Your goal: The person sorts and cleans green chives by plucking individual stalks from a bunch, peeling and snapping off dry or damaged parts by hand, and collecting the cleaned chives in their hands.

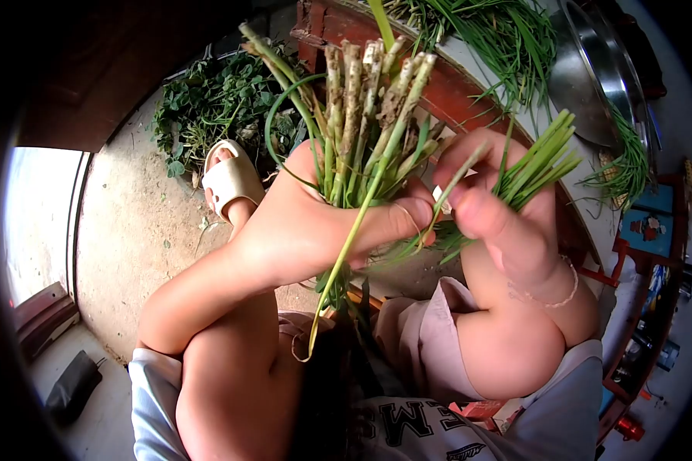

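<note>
A thick bunch of green stalks (pixel 354 146) with brown, soil-marked ends pointing up is gripped in my left hand (pixel 307 223), the thumb pressed across its front. One long yellowish stalk hangs down in front of that hand. Just to the right, my right hand (pixel 507 223) holds a smaller bunch of clean green stems (pixel 542 161), cut ends up and to the right. Its thumb and fingertips also pinch a single pale stalk (pixel 465 173). Both hands are close together above my lap, and leaves hang below them.
Leafy greens (pixel 215 107) lie on the floor at the upper left, beside my slippered foot (pixel 231 177). A table at the upper right bears long green leaves (pixel 507 46) and a metal basin (pixel 592 69). A cluttered shelf (pixel 673 223) stands at the right edge.
</note>
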### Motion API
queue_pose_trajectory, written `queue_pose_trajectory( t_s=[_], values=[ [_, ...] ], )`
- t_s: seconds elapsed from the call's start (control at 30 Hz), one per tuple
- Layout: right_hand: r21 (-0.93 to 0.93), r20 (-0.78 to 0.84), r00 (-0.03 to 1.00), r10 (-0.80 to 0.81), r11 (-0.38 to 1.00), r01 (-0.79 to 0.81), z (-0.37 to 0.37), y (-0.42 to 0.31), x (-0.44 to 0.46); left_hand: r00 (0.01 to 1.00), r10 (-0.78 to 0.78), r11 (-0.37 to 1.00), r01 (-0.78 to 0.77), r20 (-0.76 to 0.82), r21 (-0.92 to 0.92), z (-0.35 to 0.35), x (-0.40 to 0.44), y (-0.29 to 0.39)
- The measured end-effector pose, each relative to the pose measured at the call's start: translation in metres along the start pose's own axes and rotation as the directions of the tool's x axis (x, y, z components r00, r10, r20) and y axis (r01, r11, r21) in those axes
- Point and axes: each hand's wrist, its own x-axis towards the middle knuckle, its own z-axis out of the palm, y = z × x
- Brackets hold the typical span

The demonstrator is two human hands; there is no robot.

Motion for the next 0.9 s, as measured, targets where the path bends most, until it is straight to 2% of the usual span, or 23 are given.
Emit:
queue_pose_trajectory(
  t_s=[0.07,0.1,0.17,0.2,0.3,0.37,0.4,0.47,0.6,0.7,0.77,0.9],
  values=[
    [-0.236,0.029,0.999,-0.033,0.971,0.039,-0.001,0.001,-0.001,0.999,-0.028,0.999,0.028,-0.022,0.020,0.001,-0.001,0.005],
    [-0.237,0.029,0.999,-0.032,0.971,0.038,-0.001,-0.001,-0.003,0.998,0.045,0.998,-0.043,-0.045,0.048,0.002,-0.001,0.004],
    [-0.347,-0.062,0.995,0.079,0.933,-0.096,0.001,-0.006,-0.005,0.992,0.102,0.994,-0.098,-0.073,0.056,0.002,0.000,0.001],
    [-0.348,-0.062,0.995,0.081,0.932,-0.098,0.000,-0.006,-0.006,0.988,0.131,0.990,-0.126,-0.088,0.061,0.001,0.000,-0.001],
    [-0.398,-0.067,0.995,0.077,0.912,-0.097,-0.003,-0.004,-0.005,0.994,0.096,0.991,-0.090,-0.059,0.097,0.001,0.000,0.001],
    [-0.490,-0.006,0.999,-0.046,0.871,0.037,-0.005,-0.001,-0.005,0.986,0.132,0.986,-0.120,-0.104,0.111,0.002,0.000,-0.001],
    [-0.491,-0.006,0.999,-0.044,0.871,0.035,-0.005,0.002,-0.005,0.982,0.144,0.985,-0.131,-0.119,0.116,0.002,0.000,-0.001],
    [-0.368,-0.035,0.990,-0.134,0.923,0.112,-0.001,0.008,-0.003,0.977,0.165,0.980,-0.146,-0.135,0.135,0.003,0.000,-0.002],
    [-0.381,-0.104,0.991,-0.080,0.924,0.035,0.003,0.007,-0.005,0.969,0.201,0.970,-0.176,-0.147,0.167,0.004,0.000,0.000],
    [-0.444,-0.066,0.987,-0.149,0.890,0.104,0.003,0.004,-0.004,0.975,0.149,0.978,-0.121,-0.165,0.168,0.005,-0.002,0.002],
    [-0.504,-0.064,0.998,-0.016,0.864,-0.019,0.004,-0.005,-0.005,0.977,0.131,0.990,-0.119,-0.166,0.077,0.005,-0.002,0.003],
    [-0.401,-0.104,0.988,-0.117,0.914,0.066,0.004,0.008,-0.003,0.977,0.108,0.994,-0.100,-0.185,0.052,0.003,0.000,-0.002]
  ],
)
